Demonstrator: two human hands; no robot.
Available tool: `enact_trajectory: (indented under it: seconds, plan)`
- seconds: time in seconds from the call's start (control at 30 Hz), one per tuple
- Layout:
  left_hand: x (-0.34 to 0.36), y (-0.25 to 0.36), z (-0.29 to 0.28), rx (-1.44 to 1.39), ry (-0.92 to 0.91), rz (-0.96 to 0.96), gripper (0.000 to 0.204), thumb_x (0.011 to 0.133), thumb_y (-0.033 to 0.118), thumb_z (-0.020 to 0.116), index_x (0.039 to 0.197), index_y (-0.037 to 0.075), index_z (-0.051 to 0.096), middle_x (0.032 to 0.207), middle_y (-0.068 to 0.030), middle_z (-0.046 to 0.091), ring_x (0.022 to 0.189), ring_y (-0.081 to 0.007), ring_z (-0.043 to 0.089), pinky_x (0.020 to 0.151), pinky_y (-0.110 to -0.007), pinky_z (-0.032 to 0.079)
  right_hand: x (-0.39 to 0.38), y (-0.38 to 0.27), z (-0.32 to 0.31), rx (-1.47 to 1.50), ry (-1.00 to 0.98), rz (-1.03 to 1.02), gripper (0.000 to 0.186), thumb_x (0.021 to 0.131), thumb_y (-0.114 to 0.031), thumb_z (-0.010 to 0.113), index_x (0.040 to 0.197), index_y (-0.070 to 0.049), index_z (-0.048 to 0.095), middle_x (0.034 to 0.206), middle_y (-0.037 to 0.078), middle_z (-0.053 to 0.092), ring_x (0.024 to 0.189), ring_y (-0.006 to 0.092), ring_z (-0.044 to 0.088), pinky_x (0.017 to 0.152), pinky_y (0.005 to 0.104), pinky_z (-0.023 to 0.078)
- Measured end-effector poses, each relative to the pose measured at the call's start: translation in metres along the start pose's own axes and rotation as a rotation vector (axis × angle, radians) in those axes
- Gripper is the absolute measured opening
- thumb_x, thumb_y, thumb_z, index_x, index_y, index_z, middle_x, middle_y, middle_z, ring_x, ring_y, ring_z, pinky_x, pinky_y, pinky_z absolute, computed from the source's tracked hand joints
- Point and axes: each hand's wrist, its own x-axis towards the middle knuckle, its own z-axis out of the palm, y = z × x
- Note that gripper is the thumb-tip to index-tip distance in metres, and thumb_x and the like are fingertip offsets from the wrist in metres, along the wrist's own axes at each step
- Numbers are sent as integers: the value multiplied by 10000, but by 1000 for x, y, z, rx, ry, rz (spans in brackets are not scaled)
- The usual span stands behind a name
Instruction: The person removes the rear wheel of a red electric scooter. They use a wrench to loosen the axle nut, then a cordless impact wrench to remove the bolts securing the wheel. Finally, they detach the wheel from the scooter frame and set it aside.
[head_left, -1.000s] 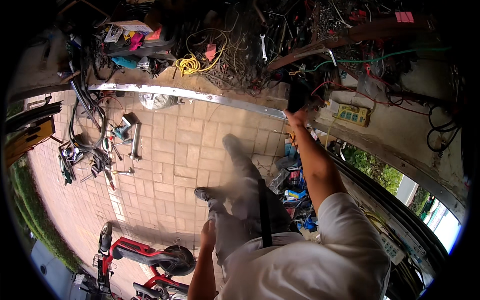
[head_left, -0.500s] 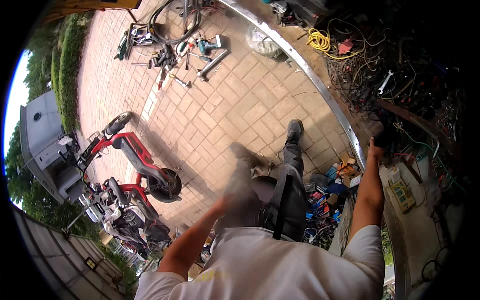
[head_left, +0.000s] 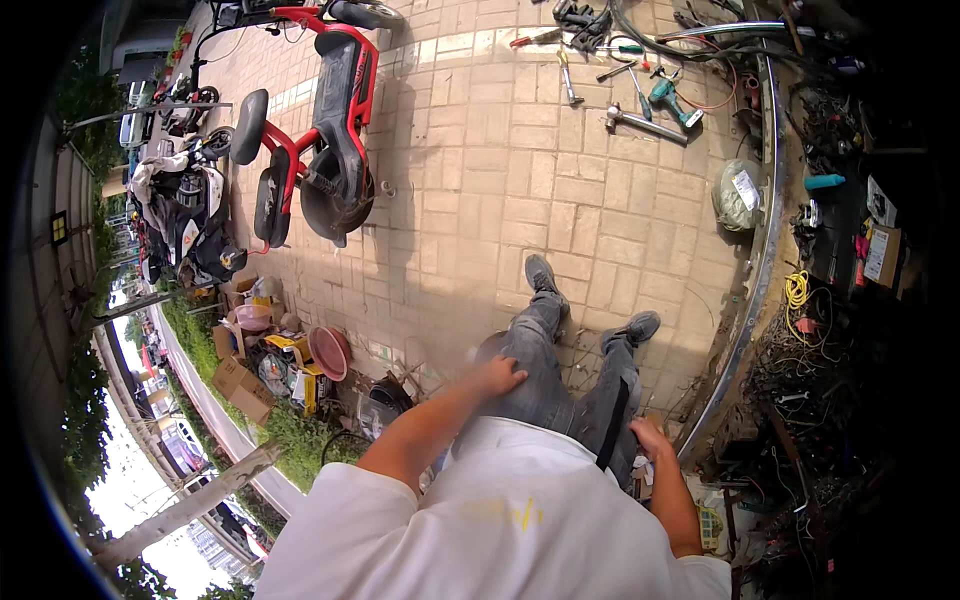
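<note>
My left hand (head_left: 500,374) is beside my grey-jeaned left thigh (head_left: 530,395), its fingers loosely bent and apart, with nothing visible in it. My right hand (head_left: 650,438) hangs at my right hip, close to a black strap (head_left: 616,420). Its fingers are curled, and whatever they might hold is hidden. Both my feet stand on beige pavers (head_left: 470,220).
A red electric scooter (head_left: 330,130) and motorbikes (head_left: 185,205) are at upper left. Tools (head_left: 645,125) and a wrapped bag (head_left: 738,195) lie on the paving. A metal edge (head_left: 750,310) borders cluttered shelving (head_left: 830,400) at right. Boxes (head_left: 240,385) and a pink basin (head_left: 330,352) sit lower left.
The view has swung round toward the scooter and street. My right hand has left the dark object on the bench and dropped to my hip. My left hand remains by my thigh.
</note>
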Motion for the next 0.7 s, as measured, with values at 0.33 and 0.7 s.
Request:
enact_trajectory:
  seconds: [0.33, 0.7]
  plan:
    - [0, -55, -132, -286, -108, -50, 891, 748, 595, 649, 1398, 25, 435, 1429, -282, 380, 1312, -408, 411, 1080, -458, 350, -64, -277, 141, -957, 279, -100, 222, 787, -154, 746, 854, 22, 629, 714, 53, 613, 624, 141, 571, 554, 323, 473]
    - [8, -173, -161, -901, -64, -63, 854, 788, 443, 713, 1401, -62, 400, 1384, -257, 482, 1275, -344, 484, 1058, -387, 384, -51, -456, 255, -1198, -203, -160, 97, 768, -119, 677, 820, -36, 684, 728, 40, 663, 668, 146, 607, 625, 320, 490]
